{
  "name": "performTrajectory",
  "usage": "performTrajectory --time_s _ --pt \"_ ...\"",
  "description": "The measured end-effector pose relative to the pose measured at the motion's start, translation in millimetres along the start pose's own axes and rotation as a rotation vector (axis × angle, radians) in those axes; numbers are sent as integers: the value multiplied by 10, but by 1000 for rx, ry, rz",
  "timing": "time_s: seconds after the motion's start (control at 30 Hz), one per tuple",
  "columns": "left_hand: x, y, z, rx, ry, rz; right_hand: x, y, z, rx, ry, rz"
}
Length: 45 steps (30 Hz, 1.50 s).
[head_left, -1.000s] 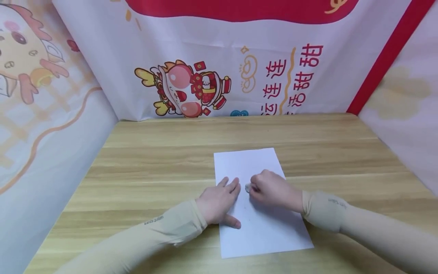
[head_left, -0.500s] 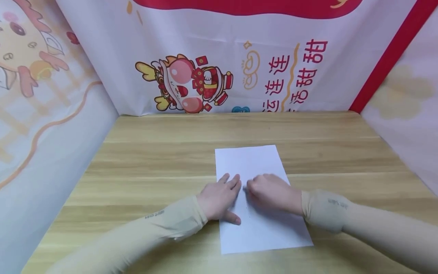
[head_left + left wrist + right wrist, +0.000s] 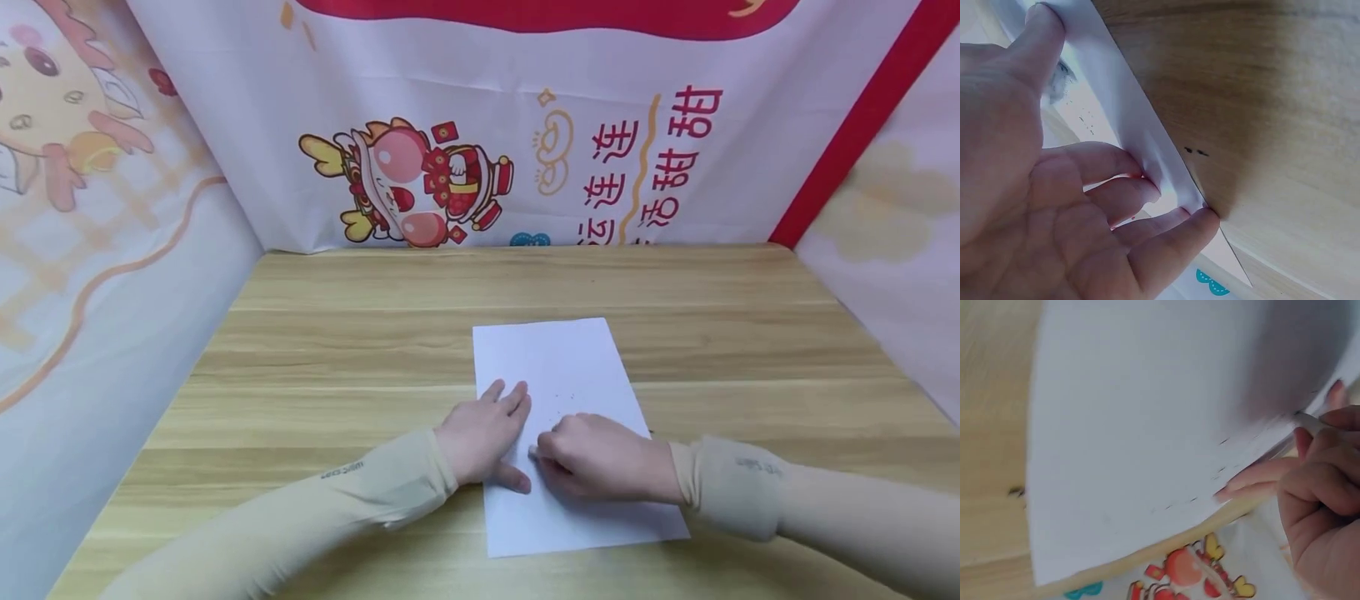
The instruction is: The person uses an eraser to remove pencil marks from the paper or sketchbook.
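Observation:
A white sheet of paper lies on the wooden table, a little right of the middle in the head view. My left hand rests on its left side with fingers spread and thumb apart. Over the middle of the sheet, my right hand pinches a small whitish eraser against the paper. Most of the eraser is hidden by curled fingers; only its tip shows in the head view. Dark crumbs are scattered on the sheet near it.
The wooden table extends around the paper. A few dark bits lie on the wood beside the sheet. A printed white cloth hangs behind the table, with more cloth at both sides.
My right hand has moved toward me down the sheet with the eraser. Dark crumbs now show above it on the paper. The left hand stays in place.

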<state>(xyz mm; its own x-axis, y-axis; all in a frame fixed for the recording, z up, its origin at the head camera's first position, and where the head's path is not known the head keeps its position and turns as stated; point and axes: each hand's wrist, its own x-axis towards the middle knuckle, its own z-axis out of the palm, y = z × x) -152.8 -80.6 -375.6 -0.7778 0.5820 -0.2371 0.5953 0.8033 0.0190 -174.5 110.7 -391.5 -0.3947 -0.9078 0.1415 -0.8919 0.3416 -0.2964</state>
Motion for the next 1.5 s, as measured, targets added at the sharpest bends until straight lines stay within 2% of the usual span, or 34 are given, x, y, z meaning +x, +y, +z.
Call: performTrajectory --time_s 0.1,0.2,0.37,0.47,0.63,0.7,0.83,0.9,1.0,1.13,1.2,1.27,1.4,1.5 --pt "-2 -11 -4 27 2 -10 56 121 -30 -132 28 47" --pt "6 -17 -6 43 -10 -15 112 262 -60 -164 41 55" --pt "25 -9 12 39 -19 -16 39 179 3 -21 23 -4" --pt "16 -6 14 51 -19 -19 18 169 21 35 39 -3" --pt "1 -12 4 84 -19 -21 100 358 -21 -31 103 73" --pt "-3 -12 7 77 -16 -17 102 357 -14 -19 103 70" --pt "-13 -9 20 50 -6 -10 21 159 52 79 57 -24" --pt "-17 -7 24 50 1 -7 -19 79 75 94 47 -53" --pt "-16 -7 27 63 8 -8 -8 118 53 52 56 -20" --pt "-13 5 26 82 -2 -17 81 369 -18 -27 100 90" --pt "-8 17 31 86 -14 -18 98 436 -34 -24 105 107" --pt "-7 31 34 85 -22 -17 84 418 -19 21 100 99" --pt "-16 49 35 67 -17 -17 11 221 38 116 81 54" --pt "-28 51 24 69 -15 -16 3 188 46 114 89 76"
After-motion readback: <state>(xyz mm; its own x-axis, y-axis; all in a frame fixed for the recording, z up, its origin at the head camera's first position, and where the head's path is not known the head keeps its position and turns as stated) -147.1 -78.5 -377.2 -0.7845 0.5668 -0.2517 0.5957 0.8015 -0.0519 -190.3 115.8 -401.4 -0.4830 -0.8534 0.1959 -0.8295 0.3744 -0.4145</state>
